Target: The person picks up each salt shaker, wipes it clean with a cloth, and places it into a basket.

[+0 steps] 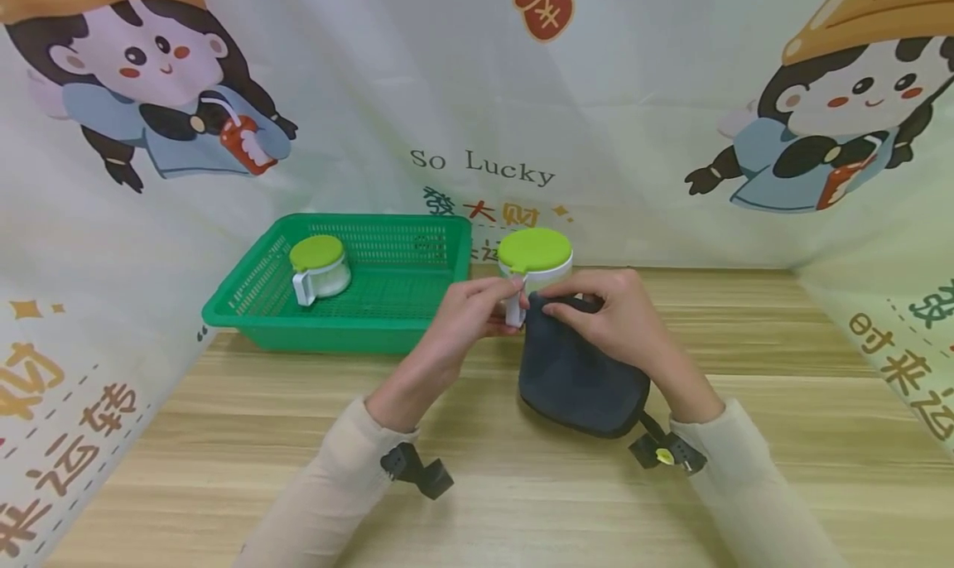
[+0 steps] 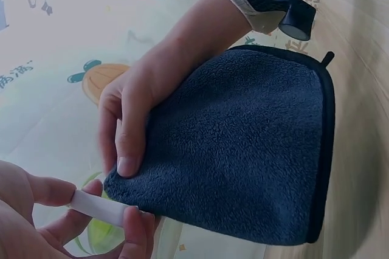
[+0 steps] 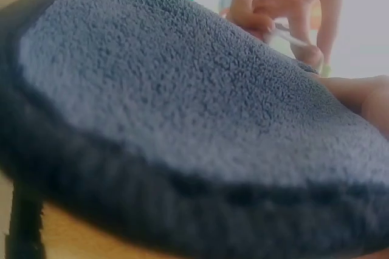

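Note:
My left hand (image 1: 464, 321) grips the white handle of a clear jar with a bright green lid (image 1: 535, 249), which is held up at the back of the table. In the left wrist view, fingers and thumb close round that white handle (image 2: 100, 208). My right hand (image 1: 624, 313) pinches a dark blue-grey cloth (image 1: 577, 373) with black edging by its upper part, right beside the jar. Hanging down, the cloth covers part of the jar's side. In the right wrist view the cloth (image 3: 182, 89) fills most of the picture and hides much of both hands' work.
To the left stands a green plastic basket (image 1: 328, 339) with slotted walls. Inside it, near its left wall, sits a second jar (image 1: 328, 280) with a green lid and white handle. A printed curtain (image 1: 358, 121) rises behind the wooden table (image 1: 745, 435).

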Tool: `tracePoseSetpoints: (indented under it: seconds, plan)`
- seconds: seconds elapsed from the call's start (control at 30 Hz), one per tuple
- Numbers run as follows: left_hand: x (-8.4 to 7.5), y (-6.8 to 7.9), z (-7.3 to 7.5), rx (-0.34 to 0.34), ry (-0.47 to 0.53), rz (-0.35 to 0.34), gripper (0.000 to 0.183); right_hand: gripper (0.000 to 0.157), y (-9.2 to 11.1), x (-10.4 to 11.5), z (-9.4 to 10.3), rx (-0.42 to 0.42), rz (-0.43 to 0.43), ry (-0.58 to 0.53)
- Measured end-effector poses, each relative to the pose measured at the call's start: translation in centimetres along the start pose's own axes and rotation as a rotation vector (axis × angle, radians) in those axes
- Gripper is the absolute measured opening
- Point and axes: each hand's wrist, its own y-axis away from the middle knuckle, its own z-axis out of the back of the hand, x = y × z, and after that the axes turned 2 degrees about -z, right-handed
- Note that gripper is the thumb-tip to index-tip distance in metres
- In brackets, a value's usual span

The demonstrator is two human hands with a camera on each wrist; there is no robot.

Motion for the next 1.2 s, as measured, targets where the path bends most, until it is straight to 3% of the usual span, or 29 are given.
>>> tracePoseSetpoints:
  seconds: [0.37, 0.67, 1.03, 1.2]
  plan:
    - [0.1, -0.1, 0.0, -0.012, 0.016, -0.002, 0.032, 0.018, 0.4, -1.2, 1.4, -0.053, -0.093, 0.062]
    - [0.4, 0.1, 0.2, -0.007, 0.002, -0.011, 0.033, 0.018, 0.1, -0.3, 0.8, 0.005, -0.055, 0.041]
    - [0.2, 0.0, 0.1, 0.0, -0.001, -0.01, 0.033, 0.017, 0.0, -0.4, 0.5, 0.002, -0.033, 0.026]
    - [0.0, -0.1, 0.1, -0.001, 0.005, -0.02, 0.033, 0.016, 0.1, -0.8, 1.0, -0.012, -0.063, 0.05]
